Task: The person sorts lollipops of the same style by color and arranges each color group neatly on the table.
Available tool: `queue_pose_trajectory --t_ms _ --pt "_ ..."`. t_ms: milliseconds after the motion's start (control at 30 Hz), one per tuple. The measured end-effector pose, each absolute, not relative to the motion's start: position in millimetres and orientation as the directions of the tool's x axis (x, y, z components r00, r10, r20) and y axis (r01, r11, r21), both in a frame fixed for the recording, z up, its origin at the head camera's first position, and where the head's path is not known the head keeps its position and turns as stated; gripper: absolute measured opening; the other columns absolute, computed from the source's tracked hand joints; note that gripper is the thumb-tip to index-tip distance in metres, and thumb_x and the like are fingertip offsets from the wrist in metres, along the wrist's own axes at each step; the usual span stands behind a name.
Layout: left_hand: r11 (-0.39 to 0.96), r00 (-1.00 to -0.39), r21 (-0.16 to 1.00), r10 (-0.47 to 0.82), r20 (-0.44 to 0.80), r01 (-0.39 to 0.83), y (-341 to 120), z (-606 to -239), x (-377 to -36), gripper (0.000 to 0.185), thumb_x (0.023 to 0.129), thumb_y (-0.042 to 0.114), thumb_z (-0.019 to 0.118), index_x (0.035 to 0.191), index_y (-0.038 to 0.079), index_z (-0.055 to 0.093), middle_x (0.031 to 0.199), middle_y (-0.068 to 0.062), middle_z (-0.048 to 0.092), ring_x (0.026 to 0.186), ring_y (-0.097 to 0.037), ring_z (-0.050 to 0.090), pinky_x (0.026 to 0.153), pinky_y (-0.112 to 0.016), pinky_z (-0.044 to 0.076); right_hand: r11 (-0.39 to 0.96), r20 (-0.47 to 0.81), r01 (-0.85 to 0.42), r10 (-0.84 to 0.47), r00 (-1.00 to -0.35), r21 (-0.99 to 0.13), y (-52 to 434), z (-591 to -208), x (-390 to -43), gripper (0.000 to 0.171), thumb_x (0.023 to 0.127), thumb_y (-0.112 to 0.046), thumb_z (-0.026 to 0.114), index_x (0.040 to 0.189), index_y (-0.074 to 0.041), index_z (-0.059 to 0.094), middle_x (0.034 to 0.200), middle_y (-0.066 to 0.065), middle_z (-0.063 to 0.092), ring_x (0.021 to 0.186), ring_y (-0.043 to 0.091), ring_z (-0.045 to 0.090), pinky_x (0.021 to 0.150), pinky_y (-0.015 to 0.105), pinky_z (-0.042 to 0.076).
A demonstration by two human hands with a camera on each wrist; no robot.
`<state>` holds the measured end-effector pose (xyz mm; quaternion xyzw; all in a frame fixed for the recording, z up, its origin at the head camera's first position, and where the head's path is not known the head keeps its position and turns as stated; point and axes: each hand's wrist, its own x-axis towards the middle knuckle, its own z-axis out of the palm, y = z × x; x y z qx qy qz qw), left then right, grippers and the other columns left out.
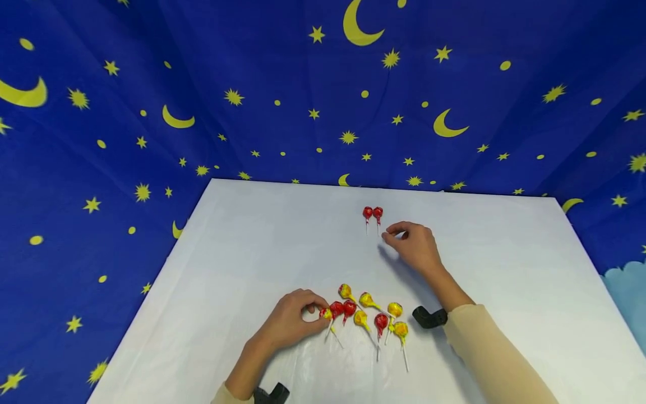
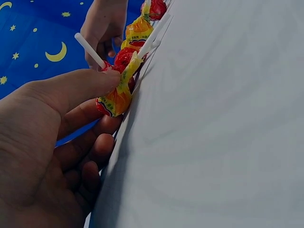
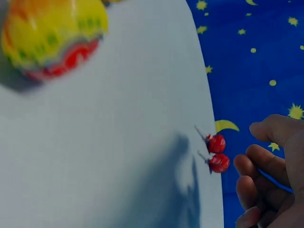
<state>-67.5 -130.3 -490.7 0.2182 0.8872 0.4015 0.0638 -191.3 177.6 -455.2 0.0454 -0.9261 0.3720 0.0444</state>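
Observation:
My left hand [image 1: 289,320] is at the left end of a loose group of wrapped lollipops, pinching a yellow lollipop [image 2: 115,100] with red on its wrapper between thumb and fingers. Right beside those fingertips lie red lollipops [image 1: 349,307], one stick [image 2: 89,49] angled up by the thumb. My right hand [image 1: 415,244] hovers above the table's far part, fingers loosely bent and holding nothing. Just left of it, two red lollipops [image 1: 368,213] lie side by side, sticks towards me. In the right wrist view, thumb and fingers stand apart near this red pair [image 3: 218,162].
Several yellow lollipops [image 1: 366,300] and another red lollipop [image 1: 381,322] lie about the middle front of the white table [image 1: 242,241], sticks pointing different ways. A blue cloth [image 1: 282,129] with yellow moons and stars hangs behind and beside the table.

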Motion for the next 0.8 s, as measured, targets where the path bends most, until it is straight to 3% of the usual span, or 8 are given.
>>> queue_pose_trajectory --t_ms 467,800 --pt "0.585 -0.897 0.737 0.437 0.065 0.338 -130 -488 -70 0.02 0.083 0.036 0.076 0.101 0.031 0.07 0.086 0.018 0.058 0.075 -0.008 0.051 0.069 -0.028 0.042 0.708 0.101 -0.198 -0.177 -0.979 -0.678 183 -447 -146 0.033 0.085 -0.04 0.072 0.104 -0.013 0.073 0.087 -0.003 0.065 0.072 0.016 0.052 0.06 0.034 0.042" --pt "0.588 -0.897 0.737 0.439 0.054 0.332 -132 -490 -71 0.02 0.083 0.036 0.075 0.101 0.031 0.07 0.087 0.018 0.059 0.075 -0.007 0.052 0.07 -0.029 0.042 0.641 0.034 -0.177 -0.229 -0.973 -0.747 192 -449 -124 0.033 0.084 -0.04 0.074 0.106 -0.016 0.073 0.085 -0.005 0.064 0.072 0.017 0.053 0.057 0.03 0.041"
